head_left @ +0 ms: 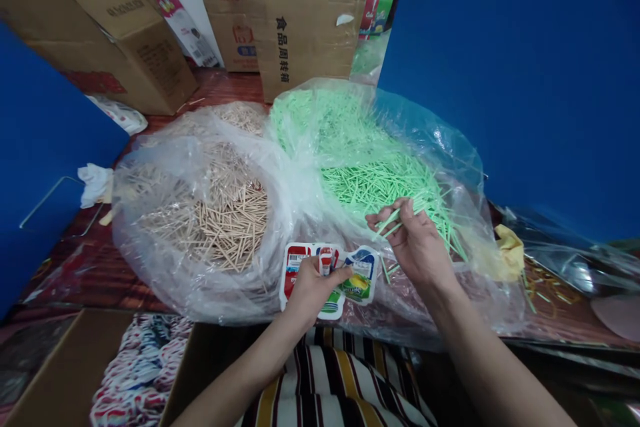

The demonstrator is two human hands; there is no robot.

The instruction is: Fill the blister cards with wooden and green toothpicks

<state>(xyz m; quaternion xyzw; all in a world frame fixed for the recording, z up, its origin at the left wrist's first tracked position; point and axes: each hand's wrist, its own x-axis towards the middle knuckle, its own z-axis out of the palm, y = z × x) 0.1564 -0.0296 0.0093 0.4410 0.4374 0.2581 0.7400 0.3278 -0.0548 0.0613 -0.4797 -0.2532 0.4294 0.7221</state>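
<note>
My left hand (316, 285) grips several small printed packs (361, 273) with white edges and red, blue and green faces, at the table's front edge. Fingers and thumb are closed over them. My right hand (413, 233) pinches a few thin green sticks (387, 221), which poke out between the fingers. It is just in front of a big heap of the same green sticks (370, 177) in a clear plastic bag (425, 113). To the left, another clear bag (150, 227) holds a heap of tan paper-like sticks (235, 227).
Cardboard boxes (310, 20) stand along the back. Blue panels (525, 80) close off both sides. An open carton (60, 367) at lower left holds bundled red, white and blue packs (140, 367). At right lie a yellow scrap (510, 250) and loose rubber bands (555, 293).
</note>
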